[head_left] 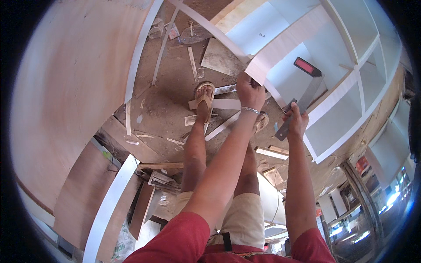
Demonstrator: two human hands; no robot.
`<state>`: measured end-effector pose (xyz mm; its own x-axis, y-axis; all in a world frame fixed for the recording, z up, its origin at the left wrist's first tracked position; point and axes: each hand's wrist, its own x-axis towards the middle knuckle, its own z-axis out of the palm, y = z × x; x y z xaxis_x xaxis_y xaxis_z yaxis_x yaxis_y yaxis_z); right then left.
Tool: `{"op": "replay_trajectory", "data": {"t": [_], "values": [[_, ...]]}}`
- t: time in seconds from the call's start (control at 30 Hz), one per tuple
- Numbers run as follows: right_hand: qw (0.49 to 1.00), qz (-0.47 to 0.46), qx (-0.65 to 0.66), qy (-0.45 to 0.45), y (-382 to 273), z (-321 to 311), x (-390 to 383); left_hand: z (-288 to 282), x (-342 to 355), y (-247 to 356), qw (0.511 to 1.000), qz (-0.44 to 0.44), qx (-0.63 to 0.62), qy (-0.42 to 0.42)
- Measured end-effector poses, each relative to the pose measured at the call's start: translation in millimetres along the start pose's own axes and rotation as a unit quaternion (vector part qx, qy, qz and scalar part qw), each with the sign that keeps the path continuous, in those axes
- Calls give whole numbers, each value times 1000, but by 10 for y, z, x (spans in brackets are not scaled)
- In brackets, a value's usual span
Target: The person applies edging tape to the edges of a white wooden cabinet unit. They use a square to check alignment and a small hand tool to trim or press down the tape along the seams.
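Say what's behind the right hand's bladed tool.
Behind the bladed tool: pale panel and white frame near its upper end, brown floor near its lower end. Whatever the tool and right hand cover can't be seen.

The brown, dirt-strewn floor (160, 103) carries scattered offcuts; a stained flat board (221, 59) lies toward the far side, clear crumpled plastic (195, 35) beyond it; a narrow wood strip (192, 65) lies left of the board; a pale flat strip (227, 104) lies beside the sandalled left foot (204, 100).
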<state>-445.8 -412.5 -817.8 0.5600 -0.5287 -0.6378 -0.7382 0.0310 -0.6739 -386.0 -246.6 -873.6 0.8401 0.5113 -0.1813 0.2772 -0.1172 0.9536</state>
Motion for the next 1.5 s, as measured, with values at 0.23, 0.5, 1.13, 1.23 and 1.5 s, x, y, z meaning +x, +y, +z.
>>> {"op": "replay_trajectory", "data": {"t": [0.23, 0.5, 1.13, 1.23, 1.5], "values": [[1000, -7, -9, -9, 32, -78, 48, -41, -36, -20, 996, -55, 25, -63], [1000, 28, -3, -7, -18, -3, 21, -64, -14, 69, 993, -83, 74, -44], [996, -26, -77, 35, 74, -176, -64, -762, 217, 104, 952, -265, -16, -155], [968, -135, -201, 61, 141, -307, -331, -433, 505, 125, 954, -260, -37, -145], [864, -301, -387, -116, -275, -391, -688, -420, 557, 46, 973, -164, 44, -155]]}}
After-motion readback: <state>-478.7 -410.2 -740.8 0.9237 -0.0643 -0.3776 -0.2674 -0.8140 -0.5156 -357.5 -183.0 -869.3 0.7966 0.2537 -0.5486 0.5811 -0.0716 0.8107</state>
